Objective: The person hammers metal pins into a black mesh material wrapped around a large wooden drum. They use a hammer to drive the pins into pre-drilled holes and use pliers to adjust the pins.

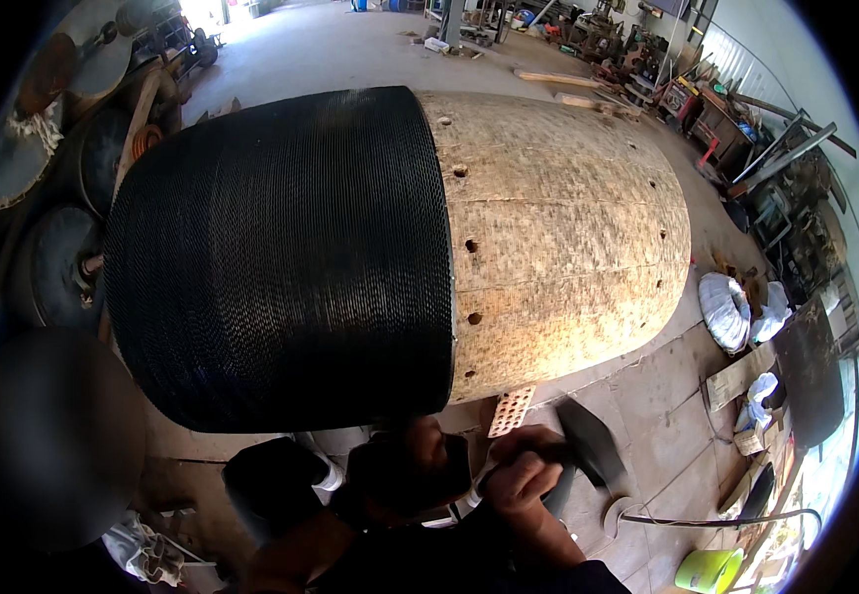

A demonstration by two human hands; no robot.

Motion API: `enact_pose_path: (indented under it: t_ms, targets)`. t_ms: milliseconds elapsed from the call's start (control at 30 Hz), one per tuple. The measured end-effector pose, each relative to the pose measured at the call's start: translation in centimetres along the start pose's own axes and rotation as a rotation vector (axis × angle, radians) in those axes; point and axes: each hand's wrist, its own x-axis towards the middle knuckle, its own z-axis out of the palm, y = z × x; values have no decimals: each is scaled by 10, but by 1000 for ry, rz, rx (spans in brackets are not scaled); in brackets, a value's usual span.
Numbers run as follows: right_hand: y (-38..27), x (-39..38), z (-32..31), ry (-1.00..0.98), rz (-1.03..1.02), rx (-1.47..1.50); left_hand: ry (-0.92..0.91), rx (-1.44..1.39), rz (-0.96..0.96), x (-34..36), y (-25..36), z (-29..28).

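A big drum lies across the view in front of me. Its left part is a black, finely ridged band [281, 257]; the right part is a tan, mottled bare surface [568, 238] with rows of dark holes. Below the drum's near side, my right hand [524, 475] is closed around a hammer [593, 445], whose dark, blurred head points to the right. Close to the band's lower right edge is my left hand [429, 445], in deep shadow. Its fingers look curled, but what they hold is too dark to make out.
A perforated strip [512, 411] sticks out below the drum. To the right are a white coil [723, 312], a dark panel [811, 376], a curved hose [726, 518] and a lime-green bucket [709, 571]. Round metal discs [58, 262] stand at left; cluttered machinery [608, 49] fills the back right.
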Motion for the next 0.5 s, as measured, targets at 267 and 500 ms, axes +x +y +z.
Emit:
enact_pose_path:
  t_ms: [267,500]
  targets:
    - [29,-10,4,-226,233,-227,581,170,400,73,-106,-6]
    - [41,0,6,-290,217,-446,573,349,359,72,-98,-20]
